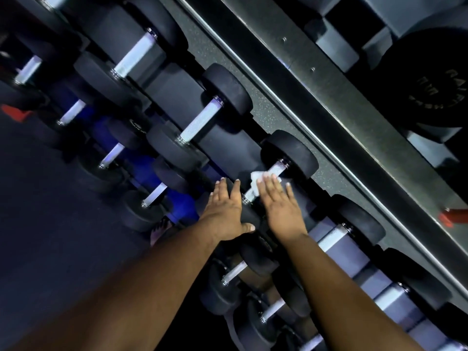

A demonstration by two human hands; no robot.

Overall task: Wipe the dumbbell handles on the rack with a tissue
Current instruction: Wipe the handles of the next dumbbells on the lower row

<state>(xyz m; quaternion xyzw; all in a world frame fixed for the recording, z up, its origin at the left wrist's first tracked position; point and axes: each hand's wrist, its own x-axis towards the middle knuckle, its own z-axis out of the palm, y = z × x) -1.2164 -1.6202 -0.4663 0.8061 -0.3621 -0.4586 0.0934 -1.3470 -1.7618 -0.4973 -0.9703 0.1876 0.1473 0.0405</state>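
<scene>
Dim gym lighting falls on a tiered dumbbell rack (pixel 162 59) that runs on a slant from the upper left to the lower right of the view, with a dark speckled floor strip (pixel 255 79) and a black steel beam (pixel 304 79) behind it. Round black dumbbells sit in rows on the rack, their pale metal handles catching the light.

At the rear edge of the rack, near its middle, lies the dumbbell handle (pixel 274 171) being wiped. A white tissue (pixel 255 182) is draped over the middle of that handle, bunched toward its near end. The right hand (pixel 281 206) lies flat on top of it, fingers straight and slightly spread, the fingertips pressing the tissue against the bar; only the upper end of the handle shows beyond the fingers, next to the far weight head (pixel 291 153).

Just beside it, the left hand (pixel 225 211) rests on the near weight head (pixel 249 216) of the same dumbbell, fingers stretched out and slightly apart, the thumb hooked over the head's lower rim. This hand does not touch the tissue.

A black weight plate (pixel 435 79) with raised lettering sits beyond the beam at the upper right.
</scene>
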